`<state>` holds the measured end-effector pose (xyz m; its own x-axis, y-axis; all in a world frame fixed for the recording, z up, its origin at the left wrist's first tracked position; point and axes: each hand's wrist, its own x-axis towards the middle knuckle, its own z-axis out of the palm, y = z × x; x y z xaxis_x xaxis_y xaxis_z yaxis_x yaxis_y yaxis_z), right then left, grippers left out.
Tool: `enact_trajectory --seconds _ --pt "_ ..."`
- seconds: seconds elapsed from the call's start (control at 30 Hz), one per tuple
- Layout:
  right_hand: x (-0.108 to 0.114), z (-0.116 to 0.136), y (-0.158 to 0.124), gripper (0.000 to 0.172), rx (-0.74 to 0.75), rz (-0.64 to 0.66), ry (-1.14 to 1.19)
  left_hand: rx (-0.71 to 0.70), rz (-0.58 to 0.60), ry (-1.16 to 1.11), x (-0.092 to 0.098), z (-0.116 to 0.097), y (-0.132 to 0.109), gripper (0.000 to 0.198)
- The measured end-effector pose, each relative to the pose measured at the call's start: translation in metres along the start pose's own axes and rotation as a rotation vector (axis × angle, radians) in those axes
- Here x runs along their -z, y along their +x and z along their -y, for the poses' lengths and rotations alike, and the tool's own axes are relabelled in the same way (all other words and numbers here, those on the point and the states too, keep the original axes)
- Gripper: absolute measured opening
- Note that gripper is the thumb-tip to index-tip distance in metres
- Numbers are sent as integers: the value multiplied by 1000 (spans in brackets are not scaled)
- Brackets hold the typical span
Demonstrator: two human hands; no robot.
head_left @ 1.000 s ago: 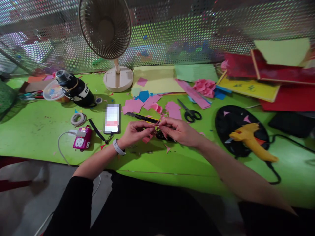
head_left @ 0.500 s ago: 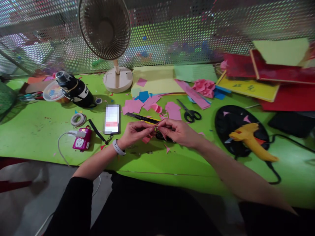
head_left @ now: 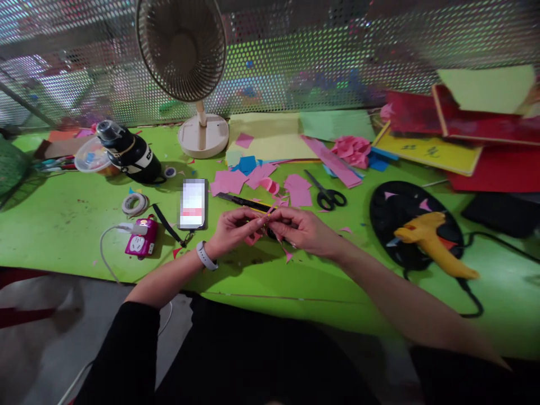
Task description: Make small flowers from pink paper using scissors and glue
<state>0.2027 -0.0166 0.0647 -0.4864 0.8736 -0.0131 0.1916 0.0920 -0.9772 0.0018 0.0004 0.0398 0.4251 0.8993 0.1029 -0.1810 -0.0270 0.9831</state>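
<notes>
My left hand (head_left: 237, 232) and my right hand (head_left: 300, 229) meet fingertip to fingertip just above the table. Both are closed in a pinch on a narrow strip of pink paper (head_left: 273, 207), whose end pokes up between the fingers; the rest is hidden. Just behind the fingers lies a black and yellow utility knife (head_left: 240, 201). Pink paper pieces (head_left: 298, 190) and a pair of black-handled scissors (head_left: 331, 198) lie beyond. Something dark sits partly hidden under my right hand, beside a pink scrap (head_left: 252, 238).
To the right, a yellow hot glue gun (head_left: 436, 242) rests on a black round tray (head_left: 382, 247). On the left are a phone (head_left: 193, 203), a tape roll (head_left: 135, 203), a purple power adapter (head_left: 142, 239) and a black bottle (head_left: 130, 154). A fan (head_left: 202, 138) stands behind.
A pink strip end now sticks up between my fingertips, where it did not show before. My right-hand fingers have curled slightly more. The whole view has shifted a little.
</notes>
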Motion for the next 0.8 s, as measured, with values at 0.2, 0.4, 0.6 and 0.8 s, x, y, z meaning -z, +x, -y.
enact_trajectory --seconds 0.2,0.4,0.6,0.8 --pt "0 4 2 30 -22 30 115 36 11 -36 -3 -3 -1 30" --pt "-7 1 -2 35 -78 -37 127 33 -71 -118 -7 -1 -2 28" --pt "-18 0 -5 33 7 -174 10 -35 -160 -135 -11 1 -1 24" --pt "-8 0 0 34 32 -116 35 -95 -84 -47 -7 1 0 21"
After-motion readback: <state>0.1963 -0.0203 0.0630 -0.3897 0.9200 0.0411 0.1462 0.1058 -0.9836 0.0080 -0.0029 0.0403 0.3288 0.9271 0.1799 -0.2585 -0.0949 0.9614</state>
